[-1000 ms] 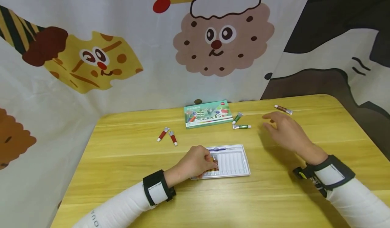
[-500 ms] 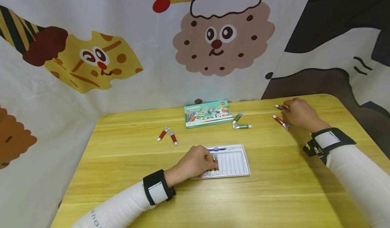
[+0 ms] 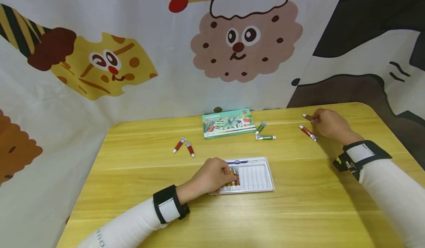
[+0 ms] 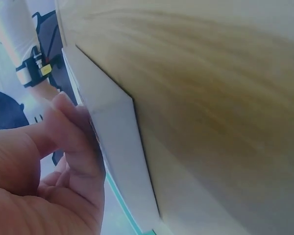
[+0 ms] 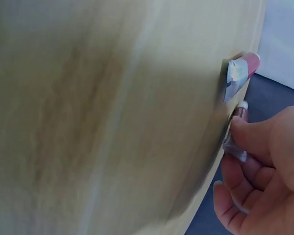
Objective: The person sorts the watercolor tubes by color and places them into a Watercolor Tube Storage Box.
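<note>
My left hand (image 3: 212,176) curls over the left end of a white plastic paint tray (image 3: 254,178), fingertips over several yellow and brown paint tubes (image 3: 237,178) in its slots. It hides that end of the tray; the left wrist view shows bent fingers (image 4: 76,147) against the tray's side (image 4: 122,132). At the far right of the table my right hand (image 3: 333,125) pinches a brown paint tube (image 3: 308,117) between thumb and finger, its white cap pointing away from the hand. A red paint tube (image 3: 308,133) lies just in front of that hand.
A green paint box (image 3: 229,123) lies at the table's back edge, with two green tubes (image 3: 265,137) beside it. Two red tubes (image 3: 179,145) lie to its left. A thin purple-handled brush (image 3: 237,162) rests in the tray's back groove. A printed curtain (image 3: 159,100) hangs behind the table.
My right hand has moved right and back, from above the table to the brown tube. The red tube near it now shows on the table. My left hand has stayed at the tray.
</note>
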Motion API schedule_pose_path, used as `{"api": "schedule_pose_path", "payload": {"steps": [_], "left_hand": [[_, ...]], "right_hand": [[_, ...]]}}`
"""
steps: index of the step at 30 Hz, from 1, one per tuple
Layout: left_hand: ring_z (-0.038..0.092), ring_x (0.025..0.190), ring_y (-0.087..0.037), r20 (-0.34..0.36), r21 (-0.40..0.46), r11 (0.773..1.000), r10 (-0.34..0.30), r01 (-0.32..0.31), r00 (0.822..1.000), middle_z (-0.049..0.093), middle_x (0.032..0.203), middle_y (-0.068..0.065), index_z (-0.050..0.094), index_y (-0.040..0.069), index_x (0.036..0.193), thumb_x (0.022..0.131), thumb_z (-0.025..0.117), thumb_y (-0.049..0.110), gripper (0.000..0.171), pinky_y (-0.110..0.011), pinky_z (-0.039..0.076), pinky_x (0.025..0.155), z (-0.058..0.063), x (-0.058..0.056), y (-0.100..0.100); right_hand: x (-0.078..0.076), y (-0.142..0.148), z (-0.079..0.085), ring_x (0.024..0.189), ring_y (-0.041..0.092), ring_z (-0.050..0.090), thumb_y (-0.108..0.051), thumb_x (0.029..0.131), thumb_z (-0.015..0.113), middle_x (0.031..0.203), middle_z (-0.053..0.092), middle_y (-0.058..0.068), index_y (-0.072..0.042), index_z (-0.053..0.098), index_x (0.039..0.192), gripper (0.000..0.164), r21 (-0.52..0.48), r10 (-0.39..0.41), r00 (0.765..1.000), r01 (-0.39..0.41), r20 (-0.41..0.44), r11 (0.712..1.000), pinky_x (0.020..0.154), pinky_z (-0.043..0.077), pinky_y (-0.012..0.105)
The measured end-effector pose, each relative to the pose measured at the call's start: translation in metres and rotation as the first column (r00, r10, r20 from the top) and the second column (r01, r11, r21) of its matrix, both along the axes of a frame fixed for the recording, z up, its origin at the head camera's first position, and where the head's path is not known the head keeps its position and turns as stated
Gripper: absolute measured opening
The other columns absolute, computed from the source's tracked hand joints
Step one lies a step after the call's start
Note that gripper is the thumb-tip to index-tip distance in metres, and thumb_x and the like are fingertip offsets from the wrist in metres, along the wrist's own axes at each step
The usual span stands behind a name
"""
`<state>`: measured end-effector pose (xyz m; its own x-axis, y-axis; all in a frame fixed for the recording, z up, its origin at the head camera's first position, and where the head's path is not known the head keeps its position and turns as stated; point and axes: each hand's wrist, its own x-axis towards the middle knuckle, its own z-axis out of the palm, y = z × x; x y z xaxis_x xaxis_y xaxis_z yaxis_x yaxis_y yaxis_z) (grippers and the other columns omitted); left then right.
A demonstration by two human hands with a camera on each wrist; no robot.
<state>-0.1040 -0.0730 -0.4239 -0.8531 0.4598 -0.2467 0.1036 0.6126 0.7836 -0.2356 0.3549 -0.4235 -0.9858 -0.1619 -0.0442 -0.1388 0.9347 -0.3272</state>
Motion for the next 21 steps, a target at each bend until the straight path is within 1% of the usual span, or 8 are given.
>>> {"api": "schedule_pose_path", "payload": {"steps": [4, 6, 8, 11, 14, 17, 19, 21], "left_hand": [[0.045, 0.039, -0.007, -0.038, 0.01, 1.0, 0.024, -0.024, 0.999, 0.047, 0.049, 0.008, 0.069, 0.009, 0.071, 0.099, 0.075, 0.024, 0.032, -0.022, 0.034, 0.041, 0.001, -0.002, -0.008], [0.044, 0.044, -0.007, -0.069, 0.024, 0.999, 0.04, -0.039, 0.997, 0.046, 0.053, 0.008, 0.071, 0.008, 0.075, 0.1, 0.073, 0.025, 0.03, -0.023, 0.033, 0.045, 0.004, -0.003, -0.012], [0.044, 0.049, -0.008, -0.101, 0.058, 0.997, 0.058, -0.052, 0.993, 0.048, 0.056, 0.006, 0.074, 0.009, 0.082, 0.101, 0.071, 0.023, 0.024, -0.024, 0.034, 0.048, 0.007, -0.004, -0.015], [0.047, 0.056, -0.009, -0.149, 0.126, 0.989, 0.091, -0.072, 0.985, 0.057, 0.066, 0.005, 0.078, 0.008, 0.098, 0.103, 0.068, 0.019, 0.016, -0.025, 0.039, 0.054, 0.012, -0.004, -0.018], [0.053, 0.067, -0.012, -0.185, 0.203, 0.975, 0.124, -0.086, 0.975, 0.067, 0.082, 0.003, 0.078, 0.006, 0.113, 0.104, 0.067, 0.017, 0.018, -0.026, 0.046, 0.063, 0.017, -0.003, -0.019], [0.06, 0.082, -0.015, -0.197, 0.258, 0.961, 0.149, -0.095, 0.969, 0.073, 0.098, 0.002, 0.075, 0.005, 0.124, 0.104, 0.067, 0.016, 0.024, -0.028, 0.051, 0.072, 0.022, -0.001, -0.018], [0.063, 0.092, -0.015, -0.2, 0.281, 0.954, 0.16, -0.1, 0.967, 0.075, 0.108, 0.001, 0.073, 0.007, 0.13, 0.104, 0.067, 0.017, 0.029, -0.03, 0.054, 0.079, 0.025, 0.0, -0.017], [0.065, 0.099, -0.014, -0.194, 0.3, 0.949, 0.165, -0.101, 0.967, 0.075, 0.115, 0.001, 0.07, 0.008, 0.136, 0.104, 0.068, 0.019, 0.034, -0.031, 0.055, 0.082, 0.026, 0.002, -0.015]], "right_hand": [[0.003, -0.001, 0.001, 0.079, 0.039, 0.06, -0.005, 0.099, 0.063, 0.096, 0.068, 0.03, 0.016, 0.066, 0.108, 0.022, -0.057, 0.005, 0.995, -0.011, -0.103, 0.998, 0.069, 0.047, 0.053], [0.004, -0.002, 0.003, 0.075, 0.037, 0.059, -0.004, 0.1, 0.065, 0.091, 0.068, 0.027, 0.015, 0.067, 0.106, 0.021, -0.077, 0.017, 0.986, -0.03, -0.166, 0.997, 0.066, 0.045, 0.051], [0.008, -0.006, 0.008, 0.073, 0.035, 0.058, -0.007, 0.101, 0.066, 0.088, 0.068, 0.025, 0.015, 0.068, 0.107, 0.022, -0.109, 0.011, 0.979, -0.034, -0.204, 0.993, 0.063, 0.043, 0.046], [0.017, -0.018, 0.02, 0.078, 0.034, 0.06, -0.014, 0.104, 0.066, 0.092, 0.07, 0.025, 0.012, 0.069, 0.113, 0.028, -0.196, -0.015, 0.977, -0.027, -0.211, 0.98, 0.063, 0.043, 0.037], [0.032, -0.039, 0.034, 0.084, 0.033, 0.062, -0.02, 0.105, 0.066, 0.1, 0.072, 0.024, 0.008, 0.07, 0.117, 0.031, -0.296, -0.043, 0.982, -0.014, -0.183, 0.955, 0.062, 0.045, 0.029], [0.048, -0.059, 0.044, 0.078, 0.026, 0.061, -0.022, 0.105, 0.066, 0.096, 0.073, 0.019, 0.004, 0.072, 0.116, 0.029, -0.359, -0.033, 0.985, -0.03, -0.167, 0.933, 0.058, 0.045, 0.025], [0.059, -0.073, 0.049, 0.074, 0.022, 0.057, -0.024, 0.105, 0.066, 0.094, 0.072, 0.014, 0.002, 0.072, 0.115, 0.028, -0.393, -0.012, 0.987, -0.053, -0.159, 0.918, 0.056, 0.044, 0.026], [0.069, -0.086, 0.051, 0.071, 0.019, 0.055, -0.023, 0.105, 0.066, 0.091, 0.071, 0.011, -0.001, 0.073, 0.112, 0.024, -0.414, 0.01, 0.985, -0.082, -0.174, 0.907, 0.055, 0.043, 0.026]]}}
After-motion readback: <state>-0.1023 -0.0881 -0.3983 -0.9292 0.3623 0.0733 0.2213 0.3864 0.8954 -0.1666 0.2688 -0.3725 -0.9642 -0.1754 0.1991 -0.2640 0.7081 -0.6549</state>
